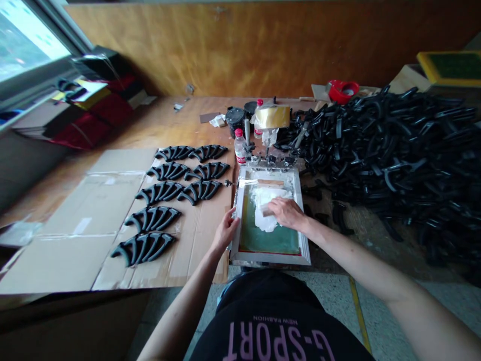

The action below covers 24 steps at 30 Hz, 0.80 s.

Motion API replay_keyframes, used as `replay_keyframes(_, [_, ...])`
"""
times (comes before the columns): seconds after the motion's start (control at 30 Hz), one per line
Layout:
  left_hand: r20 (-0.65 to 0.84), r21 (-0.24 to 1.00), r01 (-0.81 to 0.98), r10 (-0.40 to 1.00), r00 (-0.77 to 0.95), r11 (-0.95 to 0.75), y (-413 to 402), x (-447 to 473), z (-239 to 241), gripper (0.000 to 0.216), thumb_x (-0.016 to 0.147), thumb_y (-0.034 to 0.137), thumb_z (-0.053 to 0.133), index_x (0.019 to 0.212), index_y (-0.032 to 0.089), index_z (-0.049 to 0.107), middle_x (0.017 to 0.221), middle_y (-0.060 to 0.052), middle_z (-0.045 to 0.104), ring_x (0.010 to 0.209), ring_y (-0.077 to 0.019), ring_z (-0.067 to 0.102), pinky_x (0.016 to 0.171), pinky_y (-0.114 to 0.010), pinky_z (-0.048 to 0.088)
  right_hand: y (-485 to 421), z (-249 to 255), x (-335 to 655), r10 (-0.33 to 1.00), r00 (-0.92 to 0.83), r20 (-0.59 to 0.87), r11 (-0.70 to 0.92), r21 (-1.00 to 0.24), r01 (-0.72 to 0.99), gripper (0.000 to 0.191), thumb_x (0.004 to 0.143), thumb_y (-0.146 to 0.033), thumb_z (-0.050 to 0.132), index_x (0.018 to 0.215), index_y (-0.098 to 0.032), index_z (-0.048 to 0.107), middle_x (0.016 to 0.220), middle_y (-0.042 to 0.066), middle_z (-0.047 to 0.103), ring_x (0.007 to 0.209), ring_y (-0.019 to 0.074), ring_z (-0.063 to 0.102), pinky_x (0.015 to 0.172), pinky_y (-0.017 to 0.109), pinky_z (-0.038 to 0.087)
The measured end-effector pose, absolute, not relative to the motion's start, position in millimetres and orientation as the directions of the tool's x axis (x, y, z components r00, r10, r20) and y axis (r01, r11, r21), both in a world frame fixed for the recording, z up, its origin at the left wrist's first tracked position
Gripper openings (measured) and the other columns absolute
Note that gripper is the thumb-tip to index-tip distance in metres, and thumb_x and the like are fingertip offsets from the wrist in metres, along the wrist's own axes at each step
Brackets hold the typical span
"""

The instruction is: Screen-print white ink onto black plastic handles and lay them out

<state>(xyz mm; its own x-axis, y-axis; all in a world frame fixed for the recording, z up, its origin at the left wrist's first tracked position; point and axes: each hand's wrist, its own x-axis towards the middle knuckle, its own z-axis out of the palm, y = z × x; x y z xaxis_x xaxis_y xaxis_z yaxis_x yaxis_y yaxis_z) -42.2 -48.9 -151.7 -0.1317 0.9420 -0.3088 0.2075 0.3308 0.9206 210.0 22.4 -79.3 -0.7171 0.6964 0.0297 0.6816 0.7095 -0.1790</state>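
While the right hand (287, 212)'s grip is clamped on a pale scraper (266, 209) jutting toward nine o'clock over white ink (266, 222), the left hand (226, 229) touches the frame (270, 258)'s nine-o'clock rail, its closure unclear.

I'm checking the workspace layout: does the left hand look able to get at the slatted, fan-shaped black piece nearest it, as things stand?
Probably yes: only flat brown cardboard shows between the left hand and that slatted black piece, though it would likely have to leave the rectangular silver metal frame.
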Motion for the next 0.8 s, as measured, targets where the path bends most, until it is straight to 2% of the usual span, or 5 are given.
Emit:
replay_keyframes(0.13, [-0.318,0.928,0.156,0.938,-0.137,0.338,-50.5,-42.0,-153.4,0.063,0.081,0.049,0.061,0.134,0.017,0.052,0.073,0.002,0.058,0.061,-0.0105,0.052,0.055,-0.02,0.04,6.2,-75.4,236.2,0.514,-0.857,0.023,0.836,-0.235,0.495,0.018,0.079,-0.004,0.053,0.084,-0.018,0.064,0.084,0.004,0.066,0.08,0.0171,0.058,0.067,0.026,0.039])
replay_keyframes(0.27, [-0.332,0.927,0.129,0.931,-0.151,0.351,-50.2,-39.4,-147.4,0.065,0.079,0.049,0.061,0.134,0.014,0.052,0.069,0.003,0.056,0.057,-0.0089,0.048,0.052,-0.019,0.037,9.9,-79.7,229.5,0.625,-0.769,0.133,0.775,-0.217,0.593,0.017,0.081,-0.006,0.053,0.085,-0.018,0.064,0.085,0.005,0.065,0.083,0.0184,0.057,0.068,0.027,0.039])
replay_keyframes(0.47, [-0.343,0.93,0.077,0.924,-0.171,0.359,-50.8,-36.4,-136.9,0.069,0.075,0.049,0.065,0.133,0.014,0.052,0.066,0.005,0.054,0.055,-0.0086,0.048,0.051,-0.019,0.036,-6.7,-90.8,221.8,0.582,-0.796,0.165,0.806,-0.252,0.536,0.014,0.084,-0.009,0.055,0.088,-0.018,0.065,0.084,0.004,0.065,0.079,0.0172,0.058,0.067,0.027,0.042])
replay_keyframes(0.67, [-0.345,0.938,-0.006,0.93,-0.127,0.347,-52.7,-40.9,-89.3,0.066,0.08,0.058,0.06,0.136,0.023,0.052,0.062,0.006,0.053,0.049,-0.0079,0.044,0.045,-0.019,0.031,66.5,-36.1,206.0,0.834,-0.496,0.24,0.551,-0.324,0.769,0.052,0.086,-0.03,0.065,0.136,-0.031,0.05,0.11,0.004,0.068,0.087,0.0198,0.063,0.074,0.03,0.047])
replay_keyframes(0.8, [-0.263,0.962,-0.113,0.951,-0.164,0.247,-32.5,-39.0,-35.0,0.063,0.086,0.071,0.04,0.108,0.019,0.068,0.069,-0.001,0.063,0.054,-0.0105,0.053,0.048,-0.021,0.04,110.4,-14.4,259.9,0.934,-0.119,0.337,0.263,-0.421,0.868,0.041,0.093,-0.037,0.051,0.131,-0.024,0.056,0.097,0.006,0.07,0.084,0.0217,0.064,0.075,0.032,0.046])
